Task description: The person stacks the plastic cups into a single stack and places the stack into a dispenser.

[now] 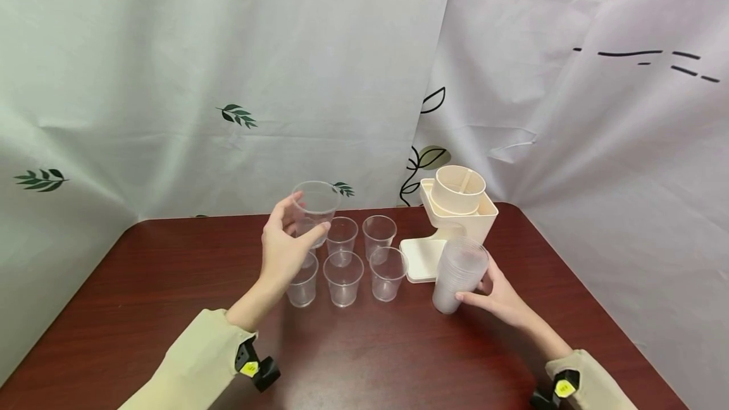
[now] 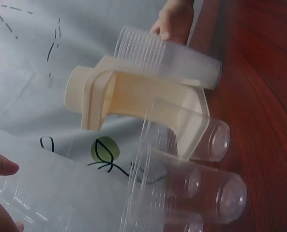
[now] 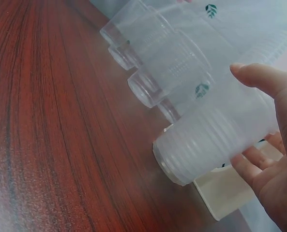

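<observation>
My left hand (image 1: 286, 239) grips a single clear plastic cup (image 1: 316, 207) between thumb and fingers, raised over the left end of two rows of cups. In the left wrist view only part of that hand (image 2: 0, 193) and the cup's faint wall show at the lower left corner. My right hand (image 1: 494, 293) holds a nested stack of clear plastic cups (image 1: 458, 274), thumb on the near side and fingers behind. The stack (image 3: 201, 140) leans slightly, its base close over the table in the right wrist view.
Several clear cups (image 1: 344, 277) stand upright in two rows mid-table. Behind the stack stands a cream dispenser-like stand (image 1: 473, 223) with a round top and flat base. A white printed cloth (image 1: 342, 81) hangs along the back edge of the dark red table (image 1: 364, 359).
</observation>
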{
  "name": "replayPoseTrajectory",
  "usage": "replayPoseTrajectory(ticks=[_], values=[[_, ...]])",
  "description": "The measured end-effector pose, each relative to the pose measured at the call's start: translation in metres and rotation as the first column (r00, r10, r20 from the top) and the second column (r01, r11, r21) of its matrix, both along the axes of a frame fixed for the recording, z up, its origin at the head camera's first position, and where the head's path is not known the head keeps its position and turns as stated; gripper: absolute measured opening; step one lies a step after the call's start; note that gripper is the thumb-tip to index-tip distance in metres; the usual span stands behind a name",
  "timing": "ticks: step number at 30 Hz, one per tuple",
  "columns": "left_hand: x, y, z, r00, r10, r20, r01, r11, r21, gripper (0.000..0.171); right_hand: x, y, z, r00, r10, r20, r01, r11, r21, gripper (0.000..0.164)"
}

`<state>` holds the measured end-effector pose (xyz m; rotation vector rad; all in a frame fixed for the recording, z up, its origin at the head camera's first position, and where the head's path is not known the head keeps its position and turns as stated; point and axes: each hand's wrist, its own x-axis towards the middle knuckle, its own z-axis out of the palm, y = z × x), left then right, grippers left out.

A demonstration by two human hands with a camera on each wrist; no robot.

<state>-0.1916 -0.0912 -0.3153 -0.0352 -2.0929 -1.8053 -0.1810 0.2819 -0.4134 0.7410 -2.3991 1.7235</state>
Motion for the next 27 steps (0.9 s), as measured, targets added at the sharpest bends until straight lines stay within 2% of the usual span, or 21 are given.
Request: replayPoseTrajectory(ticks=[8,20,27], values=[[0.002,0.017,0.003,0.999,-0.026,-0.027,0.026,1.000,-0.013,0.065,0.000,-0.001,0.000,1.000,0.014,0.000,-0.014,1.000,-0.021,0.092],[0.003,0.037,0.006,0.995,-0.069,-0.069,0.071,0.997,0.029,0.065,0.000,0.000,0.002,1.000,-0.002,0.006,0.002,1.000,-0.007,0.094],[0.007,0.045,0.008,0.993,-0.117,-0.033,0.118,0.993,0.031,0.065,0.000,0.000,0.001,1.000,0.001,0.002,-0.001,1.000,-0.006,0.093]])
